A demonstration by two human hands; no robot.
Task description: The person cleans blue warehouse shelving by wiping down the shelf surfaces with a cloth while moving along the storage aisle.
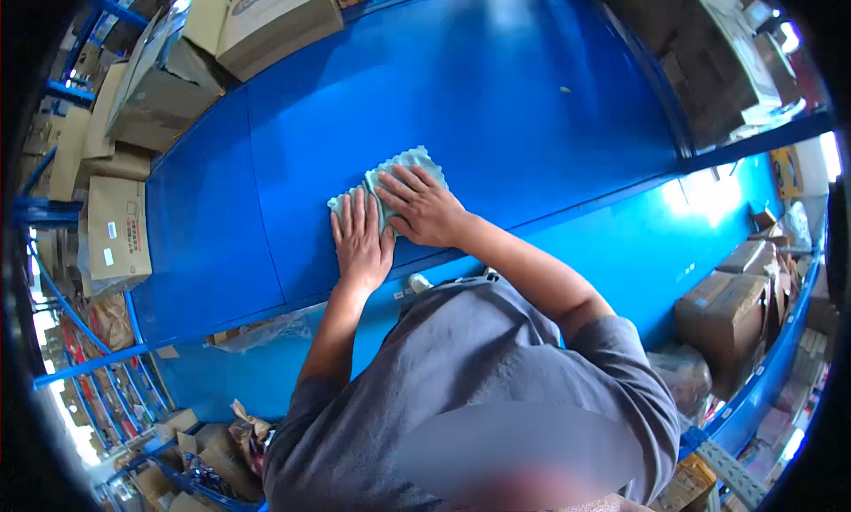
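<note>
A pale green cloth point(409, 162) with a wavy edge lies spread on the blue shelf surface point(355, 95). On its left part rests my left hand point(361, 237), palm down with the fingers stretched out. My right hand point(424, 206) lies flat on the cloth's right part, its fingers spread and pointing to the upper left. The two hands are side by side, with the thumbs close together. Neither hand grips the cloth; both press on it from above.
Cardboard boxes point(120, 228) line the shelf's left edge, with more boxes point(279, 24) at the upper left. Blue shelf posts point(753, 144) stand at the right. Below the near edge is a blue floor point(620, 237), with stacked cartons point(722, 312) at the right.
</note>
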